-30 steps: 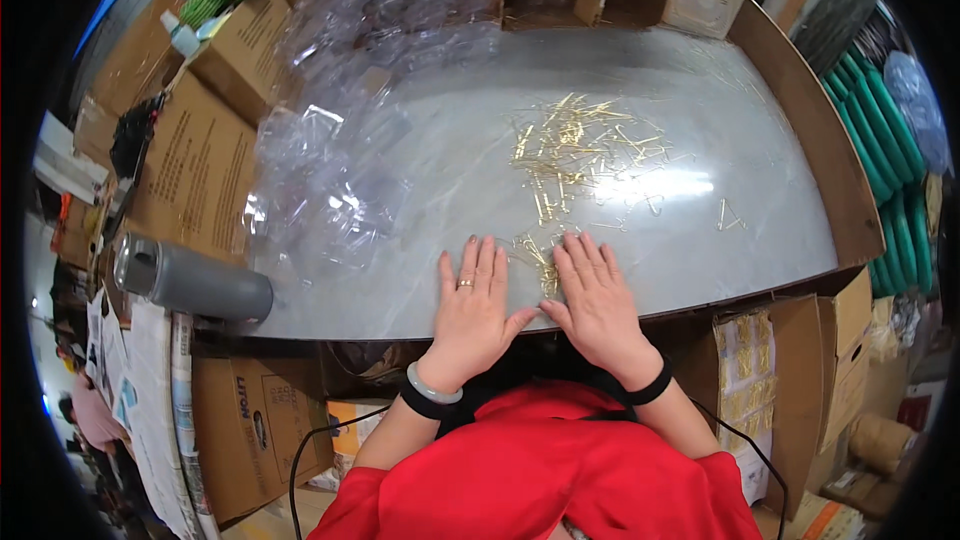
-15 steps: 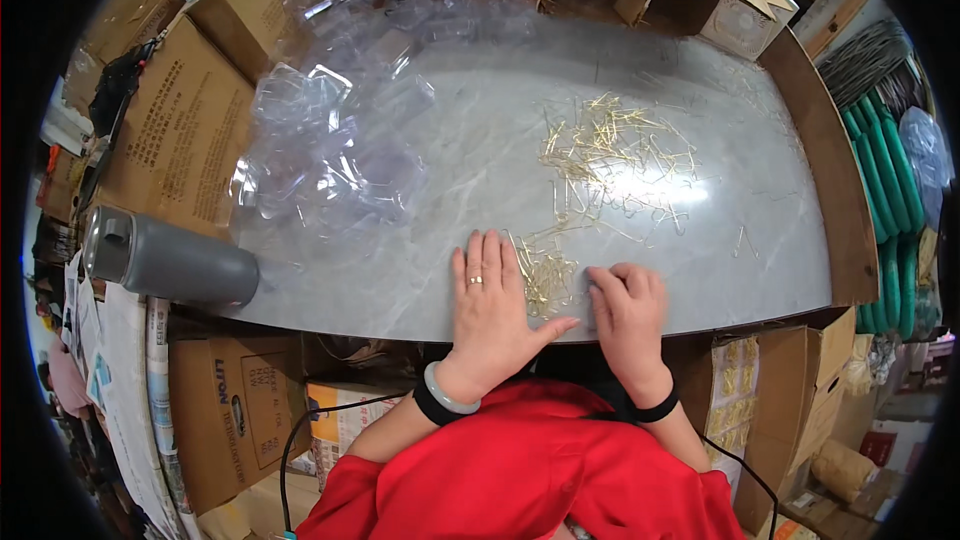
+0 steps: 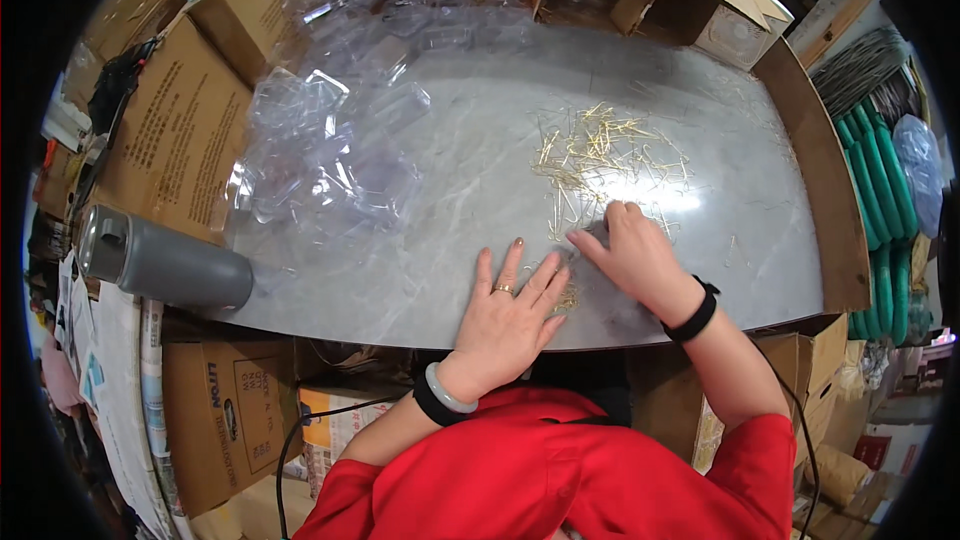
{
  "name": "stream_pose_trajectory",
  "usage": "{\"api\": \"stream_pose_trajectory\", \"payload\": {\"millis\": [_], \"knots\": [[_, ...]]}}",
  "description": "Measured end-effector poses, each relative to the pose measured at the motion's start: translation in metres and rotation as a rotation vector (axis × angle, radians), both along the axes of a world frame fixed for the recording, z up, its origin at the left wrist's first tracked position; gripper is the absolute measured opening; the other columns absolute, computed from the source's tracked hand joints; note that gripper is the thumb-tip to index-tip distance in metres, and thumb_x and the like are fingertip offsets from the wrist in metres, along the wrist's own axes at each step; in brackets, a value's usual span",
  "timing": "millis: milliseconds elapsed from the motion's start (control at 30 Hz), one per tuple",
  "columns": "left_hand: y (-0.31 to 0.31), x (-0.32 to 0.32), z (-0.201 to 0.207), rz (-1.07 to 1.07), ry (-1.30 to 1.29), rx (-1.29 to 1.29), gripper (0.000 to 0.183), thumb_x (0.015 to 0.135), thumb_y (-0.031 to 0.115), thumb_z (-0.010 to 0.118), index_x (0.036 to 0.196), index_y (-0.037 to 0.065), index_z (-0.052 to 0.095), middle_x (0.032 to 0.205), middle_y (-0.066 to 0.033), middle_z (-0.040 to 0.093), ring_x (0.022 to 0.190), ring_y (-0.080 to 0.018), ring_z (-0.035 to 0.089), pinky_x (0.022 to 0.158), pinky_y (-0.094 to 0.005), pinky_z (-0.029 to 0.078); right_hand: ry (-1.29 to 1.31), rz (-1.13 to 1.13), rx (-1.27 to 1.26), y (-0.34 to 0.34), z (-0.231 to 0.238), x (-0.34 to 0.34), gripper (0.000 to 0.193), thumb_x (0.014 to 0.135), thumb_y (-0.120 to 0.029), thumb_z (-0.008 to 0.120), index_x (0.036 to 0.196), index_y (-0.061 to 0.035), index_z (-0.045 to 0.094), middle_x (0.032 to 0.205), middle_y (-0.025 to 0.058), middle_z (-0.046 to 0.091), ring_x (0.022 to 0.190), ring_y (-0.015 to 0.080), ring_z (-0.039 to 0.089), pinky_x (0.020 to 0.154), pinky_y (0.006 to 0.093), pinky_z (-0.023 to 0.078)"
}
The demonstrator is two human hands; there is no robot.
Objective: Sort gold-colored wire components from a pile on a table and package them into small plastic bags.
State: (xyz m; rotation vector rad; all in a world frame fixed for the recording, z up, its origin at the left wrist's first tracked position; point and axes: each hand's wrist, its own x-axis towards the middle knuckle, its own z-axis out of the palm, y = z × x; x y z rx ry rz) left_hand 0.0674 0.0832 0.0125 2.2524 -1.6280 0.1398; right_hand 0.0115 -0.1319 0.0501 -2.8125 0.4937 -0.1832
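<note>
My left hand lies spread and open over a small heap of gold wire hooks beside the table's near edge. Part of that heap is hidden beneath the fingers. To its right and farther in, my right hand touches the near side of a larger scattered pile of gold wire hooks. Its thumb stands apart from the bent fingers, and no hook shows between them.
Clear plastic boxes are heaped at the left and back of the grey table. A grey bottle lies at the left edge. Cardboard boxes border the left side; a cardboard wall borders the right.
My right hand has moved from the near edge forward to the larger pile. My left hand has spread its fingers and shifted slightly right, covering more of the small heap.
</note>
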Motion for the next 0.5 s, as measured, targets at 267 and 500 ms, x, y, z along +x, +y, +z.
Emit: {"api": "stream_pose_trajectory", "payload": {"millis": [267, 500], "knots": [[0.006, -0.001, -0.006, -0.017, 0.134, -0.147, 0.069, 0.092, 0.029, 0.069, 0.148, -0.003, 0.043, 0.153, -0.0228, 0.041, 0.144, -0.0437, 0.036, 0.12, -0.0569, 0.027, -0.044, 0.188, -0.081, 0.006, -0.009, 0.009, 0.015, 0.09, -0.011, 0.06, 0.1, -0.0002, 0.058, 0.099, 0.0196, 0.06, 0.084, 0.0404, 0.067, 0.07, 0.0473, 0.058], [0.006, -0.001, -0.006, -0.013, 0.088, -0.127, 0.068, 0.091, 0.029, 0.07, 0.144, -0.005, 0.046, 0.151, -0.0249, 0.042, 0.144, -0.0436, 0.035, 0.119, -0.0548, 0.028, -0.086, 0.343, 0.17, 0.009, 0.003, -0.025, 0.019, 0.088, -0.004, 0.06, 0.104, -0.008, 0.069, 0.104, 0.0134, 0.063, 0.089, 0.0377, 0.066, 0.076, 0.0471, 0.055]]}}
